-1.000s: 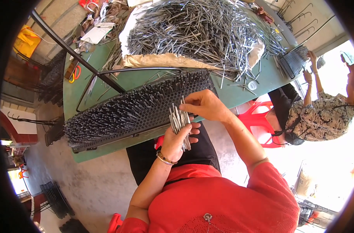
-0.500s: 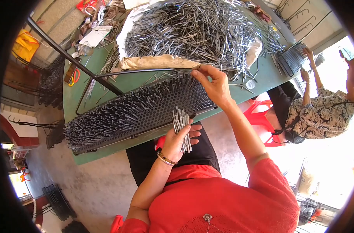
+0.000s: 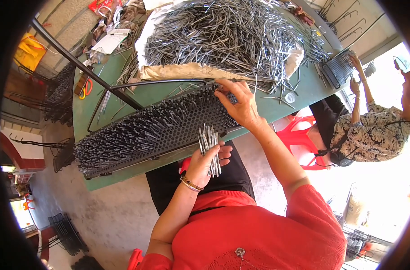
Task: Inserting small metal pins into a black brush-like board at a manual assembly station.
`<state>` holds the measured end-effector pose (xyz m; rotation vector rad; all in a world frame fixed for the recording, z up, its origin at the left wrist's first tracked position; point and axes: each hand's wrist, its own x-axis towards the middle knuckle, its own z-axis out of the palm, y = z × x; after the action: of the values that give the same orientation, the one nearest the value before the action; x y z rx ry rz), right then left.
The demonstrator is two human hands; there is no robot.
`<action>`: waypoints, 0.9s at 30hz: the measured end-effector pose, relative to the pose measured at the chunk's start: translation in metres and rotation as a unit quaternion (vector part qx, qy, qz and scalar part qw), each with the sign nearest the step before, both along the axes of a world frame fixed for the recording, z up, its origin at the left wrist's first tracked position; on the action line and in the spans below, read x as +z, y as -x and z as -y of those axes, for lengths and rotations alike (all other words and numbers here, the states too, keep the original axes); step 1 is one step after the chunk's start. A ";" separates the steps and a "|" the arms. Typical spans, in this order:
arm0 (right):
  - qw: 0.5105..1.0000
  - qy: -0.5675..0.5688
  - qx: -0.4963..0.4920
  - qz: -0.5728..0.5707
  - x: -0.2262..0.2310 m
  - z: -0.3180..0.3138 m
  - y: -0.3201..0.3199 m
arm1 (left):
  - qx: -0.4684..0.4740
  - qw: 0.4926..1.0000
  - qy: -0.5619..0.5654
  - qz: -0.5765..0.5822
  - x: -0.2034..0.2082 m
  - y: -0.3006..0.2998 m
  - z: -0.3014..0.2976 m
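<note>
Seemingly for easy reach, the left hand (image 3: pixel 202 164) clasps rods (image 3: pixel 208 137) near the rack (image 3: pixel 178 134); what the right hand (image 3: pixel 243 105) grips is unclear.

Rack (image 3: pixel 173 130) lengthwise along near side of counter (image 3: pixel 312 92), its right end farther from the wearer than its left. Behind it: heap of rods (image 3: pixel 214 40) on a sheet (image 3: pixel 178 71). Scissors (image 3: pixel 85 89) left of heap; lid (image 3: pixel 290 97) off its front right. Right hand (image 3: pixel 242 101) at rack's right end; left hand (image 3: pixel 204 161) in front of rack, bundle of rods (image 3: pixel 208 140) in its fingers. Far right: co-worker (image 3: pixel 371 137) beside counter, second rack (image 3: pixel 337 71) at its edge.
</note>
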<state>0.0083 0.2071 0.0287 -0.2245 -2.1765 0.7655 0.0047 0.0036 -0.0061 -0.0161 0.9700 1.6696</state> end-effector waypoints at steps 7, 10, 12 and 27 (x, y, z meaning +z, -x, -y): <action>0.987 -0.151 0.046 0.014 -0.008 -0.005 0.001 | -0.012 1.000 -0.007 -0.005 0.002 -0.001 -0.001; 0.987 -0.150 0.047 0.007 -0.001 -0.002 -0.002 | -0.013 1.000 0.002 0.011 0.005 -0.001 -0.001; 0.989 -0.141 0.050 -0.007 0.008 0.003 -0.008 | -0.002 1.000 -0.013 0.028 0.007 -0.001 -0.001; 0.815 0.490 0.190 0.245 0.008 0.019 -0.046 | -0.057 0.995 -0.058 -0.058 0.022 -0.001 -0.003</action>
<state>0.0542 0.1878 0.0362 -0.5584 -2.0789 2.2487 0.0060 0.0069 0.0163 0.2116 0.9414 1.6318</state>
